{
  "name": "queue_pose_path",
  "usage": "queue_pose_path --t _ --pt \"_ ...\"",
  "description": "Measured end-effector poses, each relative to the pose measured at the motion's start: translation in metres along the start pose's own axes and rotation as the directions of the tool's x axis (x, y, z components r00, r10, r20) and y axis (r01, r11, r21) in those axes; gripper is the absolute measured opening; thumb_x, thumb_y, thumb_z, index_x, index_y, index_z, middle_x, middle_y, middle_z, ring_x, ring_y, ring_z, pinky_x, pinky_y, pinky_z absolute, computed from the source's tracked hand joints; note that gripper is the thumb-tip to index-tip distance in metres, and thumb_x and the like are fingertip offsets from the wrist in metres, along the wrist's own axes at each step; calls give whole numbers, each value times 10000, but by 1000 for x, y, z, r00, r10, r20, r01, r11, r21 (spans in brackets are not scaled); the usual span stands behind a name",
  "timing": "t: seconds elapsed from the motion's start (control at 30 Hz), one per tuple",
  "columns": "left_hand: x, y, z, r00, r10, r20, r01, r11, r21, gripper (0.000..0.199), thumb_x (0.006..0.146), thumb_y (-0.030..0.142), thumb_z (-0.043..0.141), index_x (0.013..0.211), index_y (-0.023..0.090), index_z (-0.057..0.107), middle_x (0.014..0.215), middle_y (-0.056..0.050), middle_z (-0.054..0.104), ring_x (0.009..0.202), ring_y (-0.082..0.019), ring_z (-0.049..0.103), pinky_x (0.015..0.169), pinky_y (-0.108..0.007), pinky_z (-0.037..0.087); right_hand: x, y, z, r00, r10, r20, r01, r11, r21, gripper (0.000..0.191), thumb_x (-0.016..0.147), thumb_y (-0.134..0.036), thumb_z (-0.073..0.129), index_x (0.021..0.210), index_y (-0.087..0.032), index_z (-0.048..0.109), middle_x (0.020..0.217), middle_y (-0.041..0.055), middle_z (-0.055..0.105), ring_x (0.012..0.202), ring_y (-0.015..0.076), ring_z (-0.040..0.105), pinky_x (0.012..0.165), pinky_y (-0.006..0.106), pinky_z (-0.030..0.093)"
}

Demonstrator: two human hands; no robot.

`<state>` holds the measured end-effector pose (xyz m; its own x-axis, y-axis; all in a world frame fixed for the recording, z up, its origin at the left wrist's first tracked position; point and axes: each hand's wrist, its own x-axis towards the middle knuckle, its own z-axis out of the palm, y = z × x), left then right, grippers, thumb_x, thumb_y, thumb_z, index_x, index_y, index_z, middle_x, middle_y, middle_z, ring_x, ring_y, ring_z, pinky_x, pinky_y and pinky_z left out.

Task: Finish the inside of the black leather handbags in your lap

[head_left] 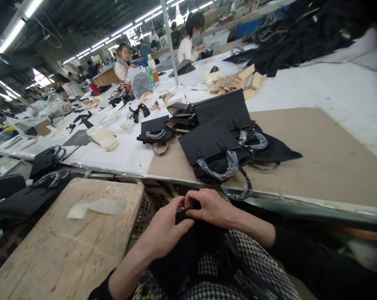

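My left hand and my right hand meet over my lap, fingertips nearly touching. Between them is the top edge of a black bag, which rests on my checked clothing. My right thumb and forefinger pinch at this edge. The left fingers press on it too, beside a small shiny metal piece. What that metal piece is, I cannot make out. Just beyond my hands, black handbags with plastic-wrapped handles lie heaped on the table.
A brown board covers the table's near part. To my left stands a tan-topped surface with a pale strip, beside more black bags. Tan pieces and a black cloth pile lie farther back. People sit across the table.
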<state>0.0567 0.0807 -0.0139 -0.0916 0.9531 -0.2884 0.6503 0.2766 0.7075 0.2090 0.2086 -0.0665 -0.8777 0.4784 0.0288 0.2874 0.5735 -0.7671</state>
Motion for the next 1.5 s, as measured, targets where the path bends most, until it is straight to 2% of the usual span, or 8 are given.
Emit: queue_pose_path --t 0.2,0.5,0.67,0.87,1.03,1.13,1.3,1.5 --pt "25 -6 29 999 -17 -34 21 992 123 229 849 315 620 1051 260 712 965 -13 758 921 -233 680 844 -293 484 -12 31 -31 989 -1 148 -3 1000 29 304 711 -285 768 991 -231 663 939 -3 705 852 196 630 726 252 424" --pt "35 -32 9 995 36 97 -10 965 -263 301 821 219 647 1110 262 719 1037 26 745 981 -205 657 889 -263 458 -18 45 -44 979 63 192 -97 980 173 282 795 -284 686 1070 -251 738 968 -7 739 918 212 651 813 256 449" --pt "36 -32 2 976 61 209 -1 961 -276 301 830 215 643 1121 247 714 1032 18 741 986 -215 654 889 -279 462 -15 39 -49 974 21 225 -68 977 202 239 816 -314 670 1024 -228 748 893 -13 733 827 190 642 759 246 450" --pt "31 -24 6 991 101 90 -94 992 -78 279 839 211 650 1104 271 709 1051 37 737 988 -195 653 906 -266 447 -15 33 -42 984 61 168 -77 993 90 217 863 -317 618 1017 -234 747 875 3 736 823 200 649 757 257 445" --pt "29 -21 8 986 144 85 -128 977 -171 258 849 228 673 1100 281 695 1041 52 733 971 -162 658 895 -233 462 -18 30 -39 989 67 132 -72 997 36 194 873 -302 608 1002 -247 741 885 4 741 863 208 662 769 258 444" --pt "27 -24 12 987 160 10 -157 976 -149 274 840 177 680 1099 265 657 1037 42 717 973 -156 649 893 -231 466 -20 27 -41 990 18 139 -21 999 26 202 878 -258 582 1023 -240 720 940 7 741 887 201 665 793 258 446" --pt "22 -35 22 958 272 -94 -271 962 28 196 889 152 623 1052 259 606 1036 22 678 963 -150 630 881 -241 462 -22 21 -40 987 -23 158 24 1000 0 277 824 -231 623 1094 -232 687 1019 26 737 934 215 666 814 264 451" --pt "22 -38 27 925 373 -70 -362 923 131 139 937 144 550 1019 246 595 996 -2 652 906 -146 615 846 -240 470 -14 22 -39 989 -40 141 36 999 29 234 920 -313 536 975 -225 745 880 7 754 805 174 679 722 226 437"
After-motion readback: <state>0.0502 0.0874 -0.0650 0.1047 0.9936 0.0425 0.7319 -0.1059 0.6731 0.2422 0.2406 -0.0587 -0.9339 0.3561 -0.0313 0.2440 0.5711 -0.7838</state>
